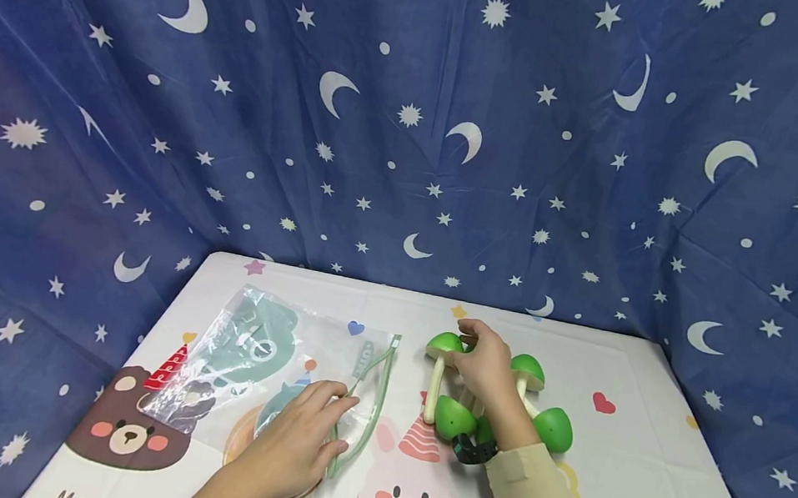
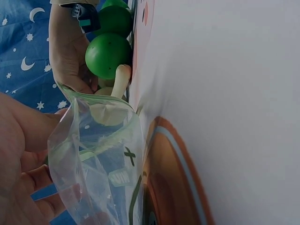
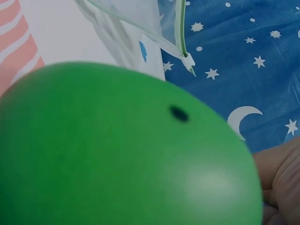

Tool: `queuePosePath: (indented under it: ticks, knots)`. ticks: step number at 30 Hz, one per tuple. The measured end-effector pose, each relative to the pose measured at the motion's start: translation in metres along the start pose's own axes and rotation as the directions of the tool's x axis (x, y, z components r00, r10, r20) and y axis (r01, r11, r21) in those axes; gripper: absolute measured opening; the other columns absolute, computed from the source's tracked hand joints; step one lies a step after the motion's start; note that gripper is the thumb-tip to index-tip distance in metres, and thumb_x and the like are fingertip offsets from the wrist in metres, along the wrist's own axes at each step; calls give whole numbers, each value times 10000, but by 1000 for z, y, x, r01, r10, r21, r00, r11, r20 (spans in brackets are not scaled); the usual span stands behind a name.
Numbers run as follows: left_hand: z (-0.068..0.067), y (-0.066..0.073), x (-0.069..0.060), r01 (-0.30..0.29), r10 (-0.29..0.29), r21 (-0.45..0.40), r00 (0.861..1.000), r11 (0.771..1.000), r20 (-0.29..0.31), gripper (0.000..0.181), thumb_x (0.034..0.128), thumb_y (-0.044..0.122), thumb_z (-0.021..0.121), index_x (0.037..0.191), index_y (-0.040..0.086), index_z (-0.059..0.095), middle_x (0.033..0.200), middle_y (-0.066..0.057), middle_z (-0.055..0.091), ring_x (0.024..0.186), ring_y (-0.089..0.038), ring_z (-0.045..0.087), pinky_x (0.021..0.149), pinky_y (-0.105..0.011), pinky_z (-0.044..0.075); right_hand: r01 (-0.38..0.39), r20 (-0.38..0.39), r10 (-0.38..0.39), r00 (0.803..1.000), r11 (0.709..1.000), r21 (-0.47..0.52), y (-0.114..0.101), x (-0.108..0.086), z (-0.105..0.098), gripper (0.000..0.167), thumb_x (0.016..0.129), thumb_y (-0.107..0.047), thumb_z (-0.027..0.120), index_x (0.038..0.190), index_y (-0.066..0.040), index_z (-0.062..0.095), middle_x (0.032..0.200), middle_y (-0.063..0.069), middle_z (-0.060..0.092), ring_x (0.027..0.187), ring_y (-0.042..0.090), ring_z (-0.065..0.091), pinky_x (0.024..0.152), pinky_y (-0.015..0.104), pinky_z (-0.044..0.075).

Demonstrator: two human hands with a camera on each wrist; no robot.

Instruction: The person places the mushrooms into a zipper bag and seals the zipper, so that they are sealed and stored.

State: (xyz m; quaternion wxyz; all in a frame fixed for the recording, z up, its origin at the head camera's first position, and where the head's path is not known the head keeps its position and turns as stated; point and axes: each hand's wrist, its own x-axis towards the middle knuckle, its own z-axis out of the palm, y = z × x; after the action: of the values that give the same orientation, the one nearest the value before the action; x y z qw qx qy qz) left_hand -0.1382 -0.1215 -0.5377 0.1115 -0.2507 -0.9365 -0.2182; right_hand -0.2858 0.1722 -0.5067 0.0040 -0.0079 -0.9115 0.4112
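A clear zip bag (image 1: 335, 358) with a green zip edge lies on the table, its mouth toward the right. My left hand (image 1: 302, 438) holds the bag near its mouth, thumb and fingers apart; the left wrist view shows the mouth partly spread. Several toy mushrooms with green caps and cream stems lie in a cluster right of the bag. My right hand (image 1: 492, 371) grips the cap of the far left mushroom (image 1: 441, 344); its fingertips are partly hidden. Nearer me lies another green cap (image 1: 455, 419). In the right wrist view a large green cap (image 3: 117, 150) hides most of that hand.
The white tablecloth (image 1: 648, 484) carries printed cartoon animals, hearts and stars. A blue curtain (image 1: 398, 139) with moons and stars hangs behind the table and at both sides. A further green mushroom cap (image 1: 553, 429) lies right of my right wrist.
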Motion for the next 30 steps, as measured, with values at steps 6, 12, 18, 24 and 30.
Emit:
queuePosePath:
  ticks: [6,12,18,24,30]
  knots:
    - [-1,0,-1,12,-12,-3,1000,1000,9,588,922,255,859,1452,124,642,1445,-21,596,1369,-205,562,1168,-437,520,-19,4,19,1000,999,-34,-1,1,-3,657,856,-22,832,1472,-41,606,1454,196,677,1352,390,658,999,470,632]
    - [0,-1,-2,12,-12,2,1000,1000,10,592,923,256,860,1456,123,639,1450,-16,592,1374,-202,560,1164,-434,525,8,32,-6,999,998,-61,-3,4,-5,634,873,-22,836,1463,-12,602,1425,194,700,1321,371,685,820,345,677]
    - [0,-1,-2,13,-13,-2,1000,1000,8,591,921,255,861,1454,126,641,1448,-16,595,1372,-200,562,1167,-435,522,56,77,-48,996,994,-95,-1,6,-7,617,875,-83,855,1444,-28,624,1399,165,724,1300,367,692,1101,530,563]
    - [-1,-1,-2,1,-1,-8,1000,1000,0,588,916,247,863,1446,116,645,1440,-20,599,1357,-202,569,1158,-435,526,69,91,-60,994,993,-99,1,7,-4,635,880,-127,872,1463,-79,624,1393,127,736,1319,371,675,1145,566,513]
    - [-1,-1,-1,-20,21,3,999,1000,-24,587,905,237,872,1435,112,652,1422,-25,607,1330,-209,579,1138,-432,534,121,91,-108,990,982,-143,-1,6,-3,655,871,-169,890,1469,-120,627,1377,104,746,1277,361,701,1117,574,521]
